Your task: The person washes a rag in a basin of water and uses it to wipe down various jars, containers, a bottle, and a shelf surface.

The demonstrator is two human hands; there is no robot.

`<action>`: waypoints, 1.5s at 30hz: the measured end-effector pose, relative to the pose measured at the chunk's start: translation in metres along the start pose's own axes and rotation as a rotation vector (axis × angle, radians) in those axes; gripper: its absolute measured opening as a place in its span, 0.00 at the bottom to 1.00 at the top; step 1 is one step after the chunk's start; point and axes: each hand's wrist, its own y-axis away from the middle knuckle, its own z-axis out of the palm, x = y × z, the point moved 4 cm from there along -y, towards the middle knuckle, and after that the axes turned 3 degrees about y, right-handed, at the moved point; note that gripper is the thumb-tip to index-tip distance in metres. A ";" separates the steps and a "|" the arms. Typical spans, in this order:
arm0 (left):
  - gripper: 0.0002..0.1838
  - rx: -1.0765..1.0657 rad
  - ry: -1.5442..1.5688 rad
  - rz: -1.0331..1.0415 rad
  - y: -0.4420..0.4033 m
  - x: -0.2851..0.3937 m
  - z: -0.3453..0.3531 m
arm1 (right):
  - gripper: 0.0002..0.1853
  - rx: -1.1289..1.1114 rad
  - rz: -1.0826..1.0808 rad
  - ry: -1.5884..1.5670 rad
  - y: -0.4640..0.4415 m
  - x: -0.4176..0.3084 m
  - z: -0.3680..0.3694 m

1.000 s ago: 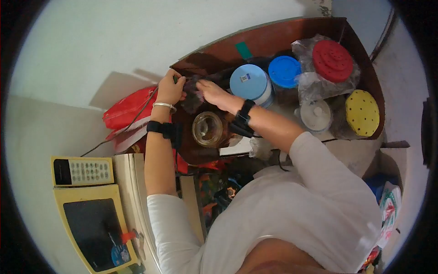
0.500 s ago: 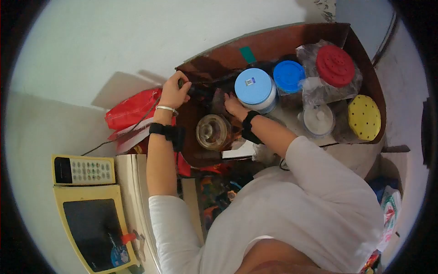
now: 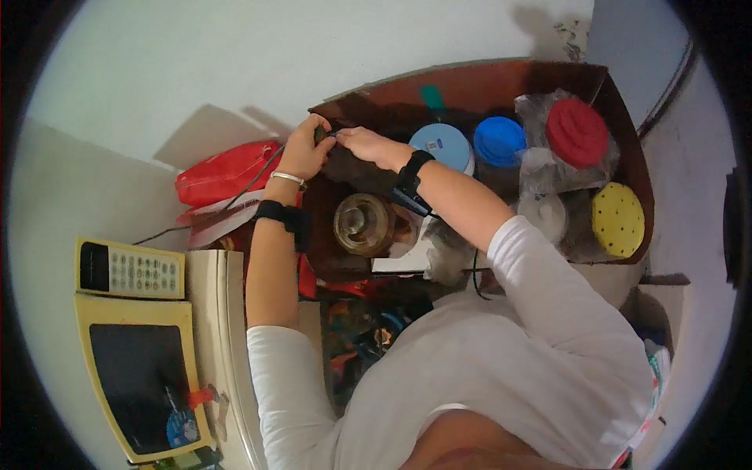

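Both hands work at the far left corner of the brown box point(image 3: 486, 84); the left hand point(image 3: 303, 149) has its fingers closed on a small dark piece point(image 3: 319, 135), where a thin cord point(image 3: 249, 188) seems to lead in from the left; the right hand point(image 3: 364, 147) reaches to the right side of that piece, fingertips close together, though I cannot tell whether they grip it. The step in hand looks like close fingertip handling; any further move would call for a steady left hold and small right-hand motions. The glass jar point(image 3: 364, 225) sits nearer, below the hands; the blue tub point(image 3: 440, 145) is right of them, partly behind the right wrist; the red bag point(image 3: 235, 168) lies left of the box.
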 end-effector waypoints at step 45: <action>0.17 0.133 -0.412 -0.328 -0.011 0.039 0.017 | 0.42 0.517 -0.332 0.487 0.064 0.070 0.014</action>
